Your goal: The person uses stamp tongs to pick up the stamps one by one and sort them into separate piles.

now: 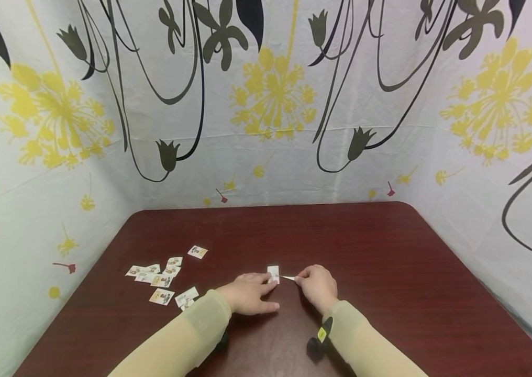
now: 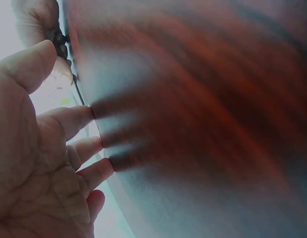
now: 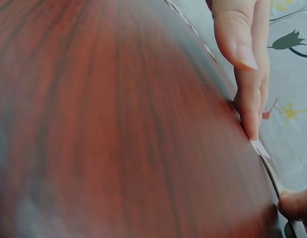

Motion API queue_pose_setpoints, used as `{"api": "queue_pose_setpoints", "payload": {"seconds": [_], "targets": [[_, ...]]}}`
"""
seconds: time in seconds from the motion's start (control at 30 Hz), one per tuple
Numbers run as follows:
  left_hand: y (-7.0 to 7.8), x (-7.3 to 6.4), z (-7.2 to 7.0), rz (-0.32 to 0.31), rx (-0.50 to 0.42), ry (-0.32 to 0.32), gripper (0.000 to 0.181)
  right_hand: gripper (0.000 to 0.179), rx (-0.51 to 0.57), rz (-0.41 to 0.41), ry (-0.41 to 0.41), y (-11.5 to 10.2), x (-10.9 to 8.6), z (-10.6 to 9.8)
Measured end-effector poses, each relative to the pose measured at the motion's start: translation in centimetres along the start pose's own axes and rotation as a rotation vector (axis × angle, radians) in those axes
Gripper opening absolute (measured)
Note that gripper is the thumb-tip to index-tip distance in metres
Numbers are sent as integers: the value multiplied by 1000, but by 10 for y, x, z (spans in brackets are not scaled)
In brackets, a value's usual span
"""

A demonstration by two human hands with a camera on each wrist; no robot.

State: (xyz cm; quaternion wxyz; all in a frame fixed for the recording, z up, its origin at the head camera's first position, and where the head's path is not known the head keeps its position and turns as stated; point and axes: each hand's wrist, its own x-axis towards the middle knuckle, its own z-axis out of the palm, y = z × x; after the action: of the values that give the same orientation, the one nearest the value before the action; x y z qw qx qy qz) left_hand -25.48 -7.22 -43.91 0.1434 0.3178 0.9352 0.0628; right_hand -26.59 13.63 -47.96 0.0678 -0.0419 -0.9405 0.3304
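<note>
At the middle of the dark red table [image 1: 388,251] lies a small white printed card [image 1: 273,273]. My left hand [image 1: 251,293] rests flat with spread, mostly straight fingers, its fingertips touching the card's left and lower edges. From the right, my right hand [image 1: 318,287] pinches a slim pointed tool [image 1: 288,277] between thumb and finger; its tip reaches the card's right edge. What kind of tool it is cannot be made out. The right wrist view shows the card [image 3: 261,148] edge-on beneath the left fingertips, with the right thumb [image 3: 297,204] on the dark tool.
Several small printed cards [image 1: 161,281] lie scattered on the left side of the table, some overlapping. One card [image 1: 197,252] lies apart, farther back. A patterned white cloth [image 1: 275,173] hangs behind the table and along both sides. Black wrist devices [image 1: 315,348] sit under the cuffs.
</note>
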Motion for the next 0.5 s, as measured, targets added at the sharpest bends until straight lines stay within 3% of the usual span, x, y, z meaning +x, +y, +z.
{"api": "queue_pose_setpoints", "payload": {"seconds": [0.23,0.5], "targets": [[-2,-1,0,1,-11,11,71,12,13,-42,-14,6,7,-5],[-8,-3,1,-24,-21,3,71,12,42,-9,-49,19,23,-13]]}}
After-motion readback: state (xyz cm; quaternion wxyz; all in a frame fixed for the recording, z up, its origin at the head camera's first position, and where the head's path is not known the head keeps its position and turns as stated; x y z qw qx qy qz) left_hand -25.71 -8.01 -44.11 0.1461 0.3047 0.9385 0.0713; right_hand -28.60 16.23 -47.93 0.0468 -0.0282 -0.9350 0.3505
